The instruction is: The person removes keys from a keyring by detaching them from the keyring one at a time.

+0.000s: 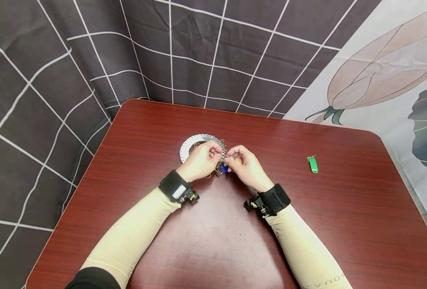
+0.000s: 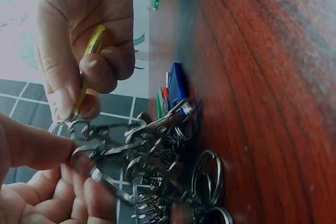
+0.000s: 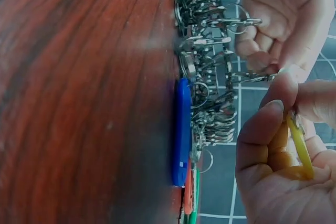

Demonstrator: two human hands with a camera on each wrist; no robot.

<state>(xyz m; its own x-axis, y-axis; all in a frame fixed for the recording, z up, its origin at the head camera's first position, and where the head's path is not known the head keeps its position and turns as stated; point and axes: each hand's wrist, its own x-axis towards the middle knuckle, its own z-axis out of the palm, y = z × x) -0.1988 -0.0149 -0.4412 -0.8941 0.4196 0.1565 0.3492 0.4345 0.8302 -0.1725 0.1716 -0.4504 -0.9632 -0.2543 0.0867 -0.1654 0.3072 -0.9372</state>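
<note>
**Two hands at a ring of key clips on a red-brown table**

A dark cloth with a white grid hung behind the table (image 1: 343,208), and a pale sheet printed with a large leaf covered the right side of the background; the table top was glossy red-brown wood grain with rounded corners. Near the far middle of it lay a round metal ring (image 1: 191,142), loaded along one side with a dense bunch of metal clips (image 2: 152,166); a blue tag (image 3: 181,129) lay flat on the wood against the bunch, with slim red and green tags just beside it.

The left hand (image 1: 200,160) rested at the ring's near edge, its fingers curled and pinching one of the clips in the bunch; the right hand (image 1: 246,166) sat just beside it, almost touching, its thumb and forefinger closed on a yellow tag (image 3: 299,145) held up off the table; the small ring at the tag's end met the clip the left hand held, though whether they were joined could not be told.

Well apart to the right, a lone green tag (image 1: 312,164) lay flat on the wood; both forearms wore cream sleeves and black wrist bands.
</note>
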